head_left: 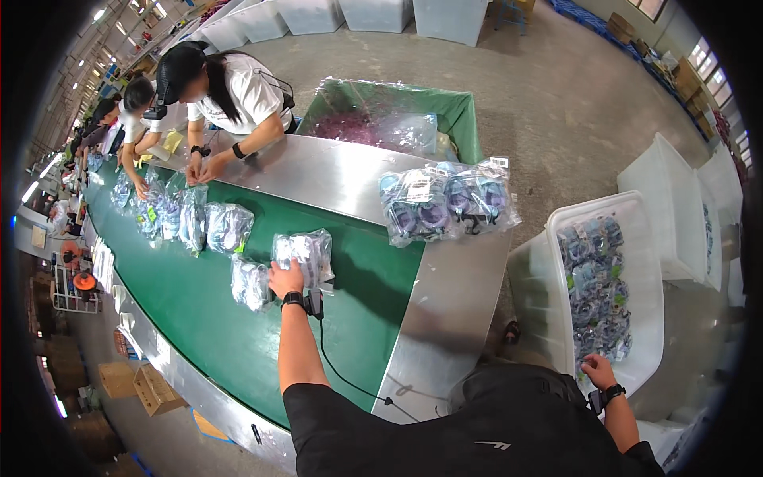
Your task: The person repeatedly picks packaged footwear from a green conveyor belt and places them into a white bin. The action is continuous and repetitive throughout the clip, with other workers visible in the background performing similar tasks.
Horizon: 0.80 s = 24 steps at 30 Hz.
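- Left hand [288, 278]: fingers half curled on the near side of a clear bagged bundle [310, 253]; can't tell if pinching or just resting.
- Bagged bundle: on the green surface [350, 306], pale items inside; second bag [251, 285] right beside it, on its left.
- Right hand [598, 370]: fingers bent, at the near end of the white bin [649, 318]; can't tell if it grips anything.
- White bin: right of person, filled with bluish bagged goods [600, 278]; more white tubs [671, 215] behind.
- In the way: black cable [342, 372] from the wrist device [315, 303], trailing over green surface and metal border [445, 310] toward the torso.
- Also: large bags [449, 200] covering the metal border's far corner.
- Past the border: green-lined container [458, 119], clear plastic inside.
- Far left: row of bags [191, 219] on green surface; co-worker [246, 91] in white shirt, both hands together over them.
- Floor, left: open cardboard boxes [159, 389], orange fan [84, 281].
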{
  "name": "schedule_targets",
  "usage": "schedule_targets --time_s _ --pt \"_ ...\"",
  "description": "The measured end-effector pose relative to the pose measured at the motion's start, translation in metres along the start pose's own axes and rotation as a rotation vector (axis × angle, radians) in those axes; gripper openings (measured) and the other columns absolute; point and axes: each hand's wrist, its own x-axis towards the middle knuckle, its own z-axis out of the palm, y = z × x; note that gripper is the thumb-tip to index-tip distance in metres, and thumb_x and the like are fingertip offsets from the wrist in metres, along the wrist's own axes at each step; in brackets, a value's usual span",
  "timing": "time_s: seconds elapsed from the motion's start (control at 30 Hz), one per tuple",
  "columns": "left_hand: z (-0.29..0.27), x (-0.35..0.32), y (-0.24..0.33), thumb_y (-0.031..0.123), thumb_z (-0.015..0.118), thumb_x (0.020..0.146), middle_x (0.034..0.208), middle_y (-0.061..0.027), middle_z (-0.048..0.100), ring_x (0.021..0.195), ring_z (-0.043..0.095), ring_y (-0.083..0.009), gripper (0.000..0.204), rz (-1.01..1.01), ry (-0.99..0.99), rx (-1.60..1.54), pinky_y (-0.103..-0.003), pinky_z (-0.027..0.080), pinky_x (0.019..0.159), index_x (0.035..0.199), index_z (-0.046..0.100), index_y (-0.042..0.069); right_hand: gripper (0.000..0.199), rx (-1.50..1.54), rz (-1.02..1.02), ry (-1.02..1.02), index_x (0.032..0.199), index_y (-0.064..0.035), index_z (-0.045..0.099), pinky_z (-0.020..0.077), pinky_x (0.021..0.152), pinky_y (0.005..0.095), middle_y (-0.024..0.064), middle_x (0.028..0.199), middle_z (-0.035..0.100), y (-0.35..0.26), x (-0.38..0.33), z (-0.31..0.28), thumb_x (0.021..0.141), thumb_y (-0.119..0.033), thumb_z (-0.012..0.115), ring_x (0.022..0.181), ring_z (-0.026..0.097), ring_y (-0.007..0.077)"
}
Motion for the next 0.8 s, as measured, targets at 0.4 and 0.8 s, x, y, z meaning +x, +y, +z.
schedule_targets --time_s 0.4,0.8 --pt "0.031 -0.091 -0.016 0.015 0.082 0.069 0.098 -0.0144 0.059 0.071 0.058 -0.0167 0.09 -0.221 -0.367 -0.749 -0.029 0.048 0.053 0.136 0.025 -0.006 0.033 0.013 -0.008 -0.068 0.102 0.001 0.062 0.0479 0.064 0.0276 0.0057 0.074 0.062 -0.023 -0.008 0.017 0.079 -0.021 0.07 0.069 0.058 0.0121" --pt "0.027 -0.292 -0.045 0.012 0.063 0.088 0.132 -0.0153 0.047 0.112 0.053 -0.0234 0.063 -0.523 -0.569 -1.347 -0.037 0.049 0.088 0.143 0.032 0.008 0.03 0.037 -0.031 -0.134 0.106 0.001 0.061 0.0498 0.068 0.0275 0.0056 0.082 0.066 0.019 0.011 0.022 0.082 -0.016 0.068 0.076 0.062 0.0123"
